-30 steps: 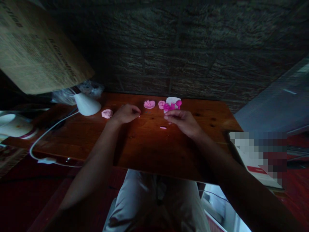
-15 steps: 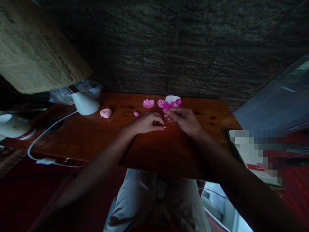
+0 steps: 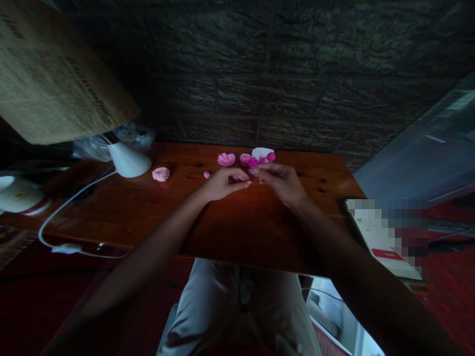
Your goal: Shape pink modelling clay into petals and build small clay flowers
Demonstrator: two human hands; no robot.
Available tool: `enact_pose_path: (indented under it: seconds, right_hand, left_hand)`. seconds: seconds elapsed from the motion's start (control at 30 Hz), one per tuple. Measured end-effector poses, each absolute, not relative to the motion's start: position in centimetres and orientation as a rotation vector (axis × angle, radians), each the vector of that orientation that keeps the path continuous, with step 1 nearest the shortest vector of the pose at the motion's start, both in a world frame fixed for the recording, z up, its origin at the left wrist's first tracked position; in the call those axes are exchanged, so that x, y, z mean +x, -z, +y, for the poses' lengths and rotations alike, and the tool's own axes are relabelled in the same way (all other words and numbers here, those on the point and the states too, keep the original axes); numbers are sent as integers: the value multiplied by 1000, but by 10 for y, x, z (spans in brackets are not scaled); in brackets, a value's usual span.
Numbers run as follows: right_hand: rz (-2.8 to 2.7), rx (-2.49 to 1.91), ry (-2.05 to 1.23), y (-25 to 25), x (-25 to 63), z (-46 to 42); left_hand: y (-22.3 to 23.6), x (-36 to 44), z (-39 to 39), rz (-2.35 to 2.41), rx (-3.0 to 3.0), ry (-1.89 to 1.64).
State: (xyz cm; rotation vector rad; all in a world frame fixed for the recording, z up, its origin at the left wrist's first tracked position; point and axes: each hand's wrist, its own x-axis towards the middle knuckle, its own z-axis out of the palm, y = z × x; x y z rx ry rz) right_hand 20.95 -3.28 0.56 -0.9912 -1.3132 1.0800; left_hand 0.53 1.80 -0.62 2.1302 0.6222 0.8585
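My left hand (image 3: 227, 184) is over the wooden table, thumb and forefinger drawn together at the tips. Whatever may be between them is too small to make out. Facing it, my right hand (image 3: 285, 182) is pinched closed, its fingertips close to a magenta flower-like piece (image 3: 253, 163). Its fingers hide what they hold, if anything. Behind the hands lie a small pink cupped piece (image 3: 245, 158), a larger pink ruffled piece (image 3: 226, 158) and a white piece (image 3: 262, 152) partly covered by magenta bits (image 3: 270, 157). A tiny pink lump (image 3: 207, 174) lies left of my left hand.
A pale pink lump (image 3: 161, 174) lies near the white lamp base (image 3: 130, 160), under a newsprint-patterned shade (image 3: 67, 79). A white cable (image 3: 61, 210) runs over the table's front edge. A stone-patterned wall (image 3: 237, 99) rises behind. At the right is a partly blurred flat object (image 3: 374, 232).
My left hand has risen slightly towards my right hand, and its thumb and forefinger have come closer together. My right hand stays pinched near the magenta piece. The view has shifted slightly.
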Motion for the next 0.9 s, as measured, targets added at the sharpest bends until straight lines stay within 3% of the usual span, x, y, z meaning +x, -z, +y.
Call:
enact_pose_path:
  seconds: [0.23,0.9]
  right_hand:
    - [-1163,-913,-1238,1,213,-28]
    - [-1223,-888,-1285,-1,213,-31]
  left_hand:
    - [4,5,21,658,1983,-919]
    - [-3,9,14,700,1670,-957]
